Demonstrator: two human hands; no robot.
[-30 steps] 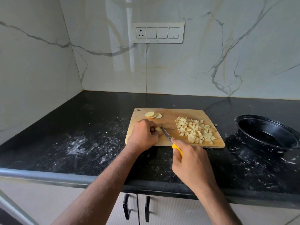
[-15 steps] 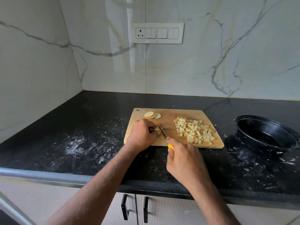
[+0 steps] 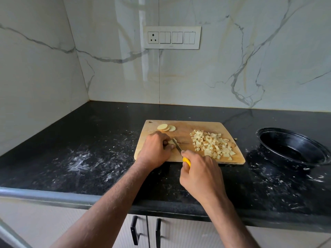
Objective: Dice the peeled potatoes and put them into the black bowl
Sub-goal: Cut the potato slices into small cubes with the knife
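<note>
My left hand [image 3: 155, 150] is curled over a potato piece [image 3: 171, 142] on the board [image 3: 184, 128], fingers pinning it down near the board's left side. My right hand [image 3: 201, 173] is wrapped around the yellow handle of the knife [image 3: 181, 152], with the handle hanging just off the board's near edge. The blade runs up and to the left, and its tip is set against the piece right beside my left fingertips. How deep it sits in the potato I cannot tell.

At the far left corner of the board lie a few round slices [image 3: 166, 127], overlapping one another. On the right half is a heap of dice [image 3: 212, 144], spreading almost to the board's near right corner.

The board rests on the black worktop [image 3: 86, 140], which is streaked with white smears. The black bowl [image 3: 291, 149] stands on the worktop well right of the board, tilted a little, and no potato is visible in it. On the marble wall behind is a switch plate [image 3: 172, 37].
</note>
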